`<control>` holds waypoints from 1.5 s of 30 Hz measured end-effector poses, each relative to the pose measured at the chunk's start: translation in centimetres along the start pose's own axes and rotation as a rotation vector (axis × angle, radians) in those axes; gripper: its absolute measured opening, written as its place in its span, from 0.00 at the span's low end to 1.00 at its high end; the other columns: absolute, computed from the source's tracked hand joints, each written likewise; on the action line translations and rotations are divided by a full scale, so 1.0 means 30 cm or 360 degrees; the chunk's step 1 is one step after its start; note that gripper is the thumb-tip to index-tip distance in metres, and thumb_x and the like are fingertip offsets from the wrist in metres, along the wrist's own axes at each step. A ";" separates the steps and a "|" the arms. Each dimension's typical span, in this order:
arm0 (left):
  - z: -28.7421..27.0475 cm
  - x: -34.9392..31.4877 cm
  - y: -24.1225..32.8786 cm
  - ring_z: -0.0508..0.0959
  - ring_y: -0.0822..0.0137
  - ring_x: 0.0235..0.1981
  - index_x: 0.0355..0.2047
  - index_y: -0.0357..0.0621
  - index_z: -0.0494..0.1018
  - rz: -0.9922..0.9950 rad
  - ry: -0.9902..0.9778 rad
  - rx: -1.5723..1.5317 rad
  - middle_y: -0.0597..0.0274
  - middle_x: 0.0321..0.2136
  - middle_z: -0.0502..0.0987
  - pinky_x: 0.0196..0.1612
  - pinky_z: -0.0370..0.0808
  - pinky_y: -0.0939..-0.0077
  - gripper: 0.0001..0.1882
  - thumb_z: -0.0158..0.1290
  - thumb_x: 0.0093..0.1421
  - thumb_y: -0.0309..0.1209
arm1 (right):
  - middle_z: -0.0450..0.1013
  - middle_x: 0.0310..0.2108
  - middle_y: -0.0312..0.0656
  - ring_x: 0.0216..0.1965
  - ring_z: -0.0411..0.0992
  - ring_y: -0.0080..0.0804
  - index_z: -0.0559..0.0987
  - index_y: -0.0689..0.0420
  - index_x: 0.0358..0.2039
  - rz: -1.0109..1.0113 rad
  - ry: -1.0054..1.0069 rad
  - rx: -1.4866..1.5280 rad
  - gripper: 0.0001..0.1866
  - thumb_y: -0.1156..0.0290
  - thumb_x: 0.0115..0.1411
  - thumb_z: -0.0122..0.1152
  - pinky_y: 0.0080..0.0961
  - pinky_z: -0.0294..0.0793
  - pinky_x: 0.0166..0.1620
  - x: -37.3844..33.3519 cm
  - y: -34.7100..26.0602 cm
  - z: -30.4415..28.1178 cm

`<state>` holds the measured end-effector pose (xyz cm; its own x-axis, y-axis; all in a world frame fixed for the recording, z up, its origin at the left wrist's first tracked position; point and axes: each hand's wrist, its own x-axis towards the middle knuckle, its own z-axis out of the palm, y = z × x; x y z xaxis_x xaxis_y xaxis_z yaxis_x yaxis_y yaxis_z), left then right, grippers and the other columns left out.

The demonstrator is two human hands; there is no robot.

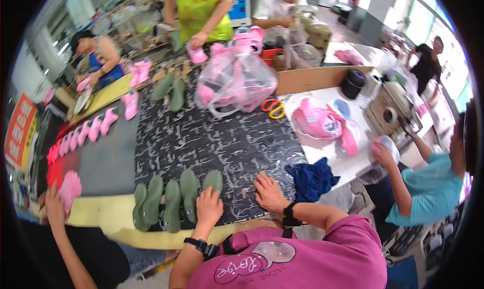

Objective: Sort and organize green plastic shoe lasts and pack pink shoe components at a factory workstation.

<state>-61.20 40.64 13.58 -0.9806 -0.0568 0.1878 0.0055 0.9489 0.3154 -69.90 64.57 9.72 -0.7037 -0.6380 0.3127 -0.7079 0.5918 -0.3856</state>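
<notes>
My left hand (208,207) is at the near edge of the black work mat (217,138), its fingers closed over the lower end of a green shoe last (214,179). The palm hides the rest of that last. Beside it on the left, several more green lasts (172,206) lie in a row, toes pointing away from me. My right hand (270,193) rests on the mat with its fingers spread and nothing in them. Crumpled dark blue cloth (313,180) lies just right of it.
A clear bag of pink shoe uppers (237,85) stands at the mat's far side, near yellow-handled scissors (274,109). Two green lasts (176,95) lie far left. Pink shoes (94,129) line the left bench. Co-workers surround the table; one sits at a sewing machine (390,110) on the right.
</notes>
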 end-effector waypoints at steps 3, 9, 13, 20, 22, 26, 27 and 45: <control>0.016 -0.016 -0.024 0.67 0.51 0.50 0.42 0.41 0.72 -0.0042 0.0010 0.0023 0.51 0.48 0.68 0.48 0.64 0.55 0.18 0.54 0.49 0.31 | 0.63 0.52 0.56 0.56 0.60 0.51 0.69 0.64 0.48 -0.0046 0.0035 0.0028 0.24 0.69 0.50 0.57 0.44 0.58 0.56 0.004 0.017 0.044; 0.014 -0.029 -0.026 0.67 0.49 0.50 0.41 0.39 0.72 -0.0001 -0.0028 -0.0015 0.50 0.48 0.67 0.49 0.64 0.54 0.18 0.54 0.49 0.30 | 0.61 0.55 0.56 0.58 0.58 0.50 0.68 0.65 0.50 -0.0001 0.0041 -0.0045 0.26 0.68 0.51 0.56 0.43 0.55 0.59 -0.027 -0.002 0.036; 0.010 -0.015 -0.019 0.66 0.49 0.51 0.42 0.38 0.72 -0.0044 -0.0081 -0.0008 0.48 0.49 0.67 0.50 0.63 0.54 0.18 0.54 0.49 0.29 | 0.60 0.56 0.56 0.60 0.55 0.49 0.67 0.65 0.51 -0.0034 0.0000 0.0005 0.26 0.67 0.53 0.55 0.43 0.55 0.59 -0.026 0.009 0.043; 0.017 -0.013 -0.028 0.66 0.49 0.52 0.42 0.37 0.72 -0.0066 -0.0104 0.0001 0.47 0.50 0.66 0.50 0.63 0.54 0.17 0.53 0.51 0.28 | 0.59 0.55 0.57 0.60 0.54 0.49 0.66 0.66 0.50 -0.0071 0.0022 -0.0006 0.24 0.68 0.54 0.54 0.43 0.54 0.58 -0.021 0.006 0.028; 0.015 -0.012 -0.021 0.66 0.49 0.52 0.42 0.37 0.72 -0.0064 -0.0106 -0.0003 0.47 0.50 0.66 0.50 0.63 0.54 0.17 0.53 0.52 0.28 | 0.59 0.55 0.57 0.60 0.55 0.50 0.66 0.66 0.50 -0.0060 0.0021 -0.0006 0.24 0.68 0.54 0.54 0.43 0.54 0.58 -0.026 0.009 0.038; 0.010 -0.020 -0.029 0.66 0.48 0.51 0.42 0.38 0.72 -0.0045 -0.0087 -0.0004 0.47 0.50 0.67 0.50 0.63 0.54 0.16 0.53 0.52 0.29 | 0.60 0.55 0.57 0.59 0.56 0.49 0.67 0.66 0.50 -0.0056 0.0002 -0.0007 0.25 0.67 0.54 0.54 0.43 0.54 0.58 -0.019 -0.004 0.022; 0.007 -0.014 -0.024 0.66 0.48 0.51 0.42 0.38 0.72 -0.0055 -0.0093 0.0003 0.47 0.50 0.67 0.50 0.63 0.54 0.16 0.53 0.52 0.29 | 0.60 0.55 0.57 0.59 0.56 0.49 0.67 0.66 0.50 -0.0029 0.0030 -0.0019 0.25 0.67 0.53 0.54 0.43 0.54 0.58 -0.009 0.009 0.024; 0.011 -0.018 -0.018 0.66 0.48 0.51 0.42 0.37 0.72 -0.0034 -0.0056 0.0012 0.49 0.49 0.67 0.50 0.63 0.56 0.18 0.54 0.49 0.29 | 0.60 0.55 0.57 0.58 0.58 0.50 0.67 0.65 0.51 -0.0083 0.0026 -0.0018 0.24 0.68 0.54 0.54 0.42 0.55 0.58 -0.033 -0.005 0.043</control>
<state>-60.73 40.26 13.00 -0.9867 -0.0660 0.1483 -0.0167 0.9499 0.3120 -69.02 64.49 8.35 -0.6669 -0.6599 0.3462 -0.7440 0.5637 -0.3587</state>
